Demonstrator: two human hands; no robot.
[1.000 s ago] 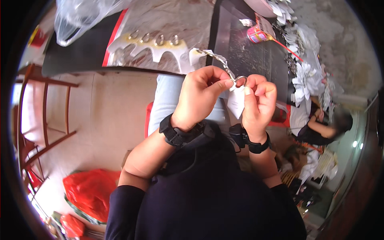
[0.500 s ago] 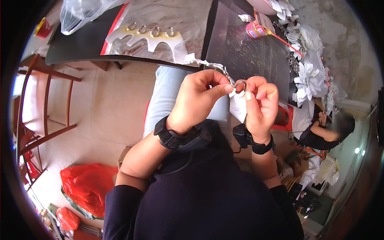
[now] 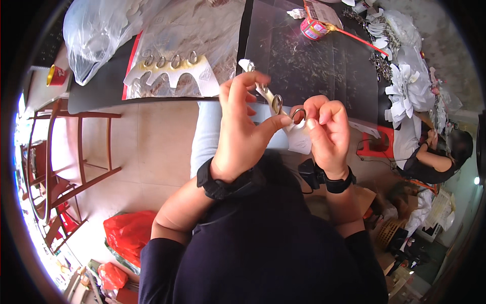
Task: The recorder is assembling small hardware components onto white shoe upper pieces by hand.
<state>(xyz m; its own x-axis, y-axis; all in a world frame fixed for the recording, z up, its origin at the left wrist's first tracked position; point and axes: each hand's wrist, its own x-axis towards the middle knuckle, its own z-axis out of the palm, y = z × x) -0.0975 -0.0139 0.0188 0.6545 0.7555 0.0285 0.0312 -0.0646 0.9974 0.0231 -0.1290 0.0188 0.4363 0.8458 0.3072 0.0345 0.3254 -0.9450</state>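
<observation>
Above my lap hangs a white strip with metal rings (image 3: 298, 140) along its edge, running up and left to the table. My right hand (image 3: 329, 134) pinches its lower end between thumb and fingers, beside the lowest ring (image 3: 298, 115). My left hand (image 3: 245, 126) has its index finger and thumb spread apart; the thumb tip touches the strip near that ring. The index fingertip is slightly blurred near the upper rings. On the table's plastic-covered part lies a similar white scalloped piece (image 3: 205, 81) with several rings on a yellowish, glue-like edge.
A pink tin (image 3: 314, 29) with a red-handled stick (image 3: 362, 43) stands on the dark table (image 3: 304, 71). A clear plastic bag (image 3: 91, 45) is at far left, white strips (image 3: 402, 96) are heaped at right. Another person (image 3: 435, 154) sits at right, near a red stool (image 3: 382, 144). Wooden chair (image 3: 81, 152) at left.
My left thumb and index finger have come apart from their pinch at the ring. The strip's rings now show more plainly. The whole view has shifted, with the table lower at left.
</observation>
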